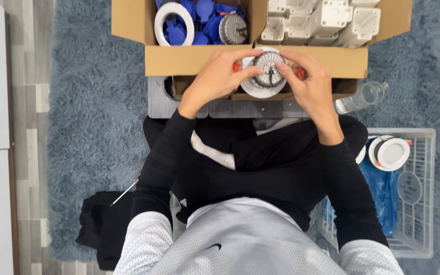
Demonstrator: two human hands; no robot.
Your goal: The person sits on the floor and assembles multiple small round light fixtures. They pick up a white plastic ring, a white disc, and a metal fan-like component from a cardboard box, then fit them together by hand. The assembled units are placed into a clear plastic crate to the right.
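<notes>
- Setting: a shaggy grey-blue rug on pale plank flooring; the person sits cross-legged on it, facing an open cardboard box that rests on a low grey ribbed block.
- Object in hand: a round recessed light fitting, held in front of the box's near wall, above the knees. It shows a white outer ring, a grey finned metal centre and orange spring clips at both sides.
- Left hand: fingers closed on the fitting's left edge, the thumb reaching onto the finned centre.
- Right hand: fingers wrapped round the right edge, a fingertip pressing on the fins.
- Handling note: the fitting seems best steadied by its rim from both sides, with fingers kept off the sprung orange clips, which could snap shut on a fingertip.
- Box contents: blue plastic parts, a loose white ring and another finned unit on the left; white moulded housings on the right.
- Surroundings: a white wire basket at the right holds similar white fittings and blue film; a clear plastic bottle lies beside the box; a thin screwdriver rests on black cloth at the left.
</notes>
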